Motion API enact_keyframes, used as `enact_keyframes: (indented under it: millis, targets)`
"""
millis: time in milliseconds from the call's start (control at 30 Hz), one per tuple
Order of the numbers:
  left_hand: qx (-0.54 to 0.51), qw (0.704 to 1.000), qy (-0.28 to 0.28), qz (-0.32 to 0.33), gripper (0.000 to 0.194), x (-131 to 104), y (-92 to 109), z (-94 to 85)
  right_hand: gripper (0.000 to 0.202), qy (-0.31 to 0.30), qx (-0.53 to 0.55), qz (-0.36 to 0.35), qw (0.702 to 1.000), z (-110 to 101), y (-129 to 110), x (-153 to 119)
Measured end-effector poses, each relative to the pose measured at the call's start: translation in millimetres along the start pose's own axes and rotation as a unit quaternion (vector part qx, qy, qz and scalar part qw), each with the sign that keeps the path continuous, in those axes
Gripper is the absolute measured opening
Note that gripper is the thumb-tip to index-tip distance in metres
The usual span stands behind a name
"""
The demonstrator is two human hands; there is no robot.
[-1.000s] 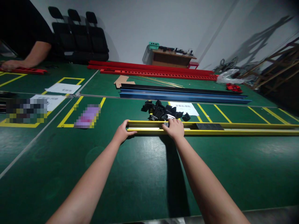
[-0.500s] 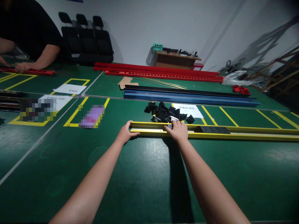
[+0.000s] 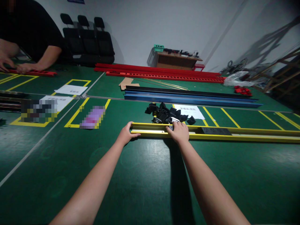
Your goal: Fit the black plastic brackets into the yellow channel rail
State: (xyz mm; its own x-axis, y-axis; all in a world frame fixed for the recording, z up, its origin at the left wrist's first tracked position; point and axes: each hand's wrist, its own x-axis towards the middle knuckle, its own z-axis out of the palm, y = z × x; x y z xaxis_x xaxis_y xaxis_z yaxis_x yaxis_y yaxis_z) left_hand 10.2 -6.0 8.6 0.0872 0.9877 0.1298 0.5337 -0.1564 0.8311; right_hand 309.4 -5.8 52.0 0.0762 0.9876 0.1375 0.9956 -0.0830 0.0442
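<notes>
A long yellow channel rail [image 3: 150, 135] lies across the green table, its pale inside facing up. My left hand [image 3: 125, 134] is closed around the rail's left end, thumb on the near side and fingers on the far side. Farther along, my right hand [image 3: 179, 132] reaches over the channel, closed on a black block that is mostly hidden beneath it; only a small dark edge shows by the thumb. Another flat black block [image 3: 216, 131] with small holes sits in the channel to the right. Just behind the rail is a pile of black plastic parts [image 3: 165, 113].
Blue rails [image 3: 187, 98] and red slotted rails [image 3: 164, 75] lie farther back. A printed sheet [image 3: 191, 111] is beside the pile. At left are a blurred purple item [image 3: 93, 117] and a co-worker's hands [image 3: 25, 67] on a red rail.
My hands and the yellow rail hold nearly the same place. The view has shifted very slightly. At far left, the co-worker's hand has moved up and inward.
</notes>
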Motion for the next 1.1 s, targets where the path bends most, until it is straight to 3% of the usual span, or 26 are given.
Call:
enact_keyframes:
  millis: [400, 700, 1100]
  targets:
    - [-0.004, 1.0, -0.002, 0.008, 0.077, 0.7, -2.4, 0.1, 0.043, -0.003, -0.013, 0.001, 1.0, 0.4, -1.0, 0.7]
    - [0.005, 1.0, 0.0, 0.01, 0.079, 1.0, -4.0, 1.1, 0.051, -0.001, -0.004, -0.001, 1.0, 0.8, 0.0, -0.2]
    - [0.006, 1.0, -0.001, 0.008, 0.078, 0.5, -2.9, 0.6, 0.039, 0.004, -0.01, 0.002, 1.0, 0.0, -1.5, 0.2]
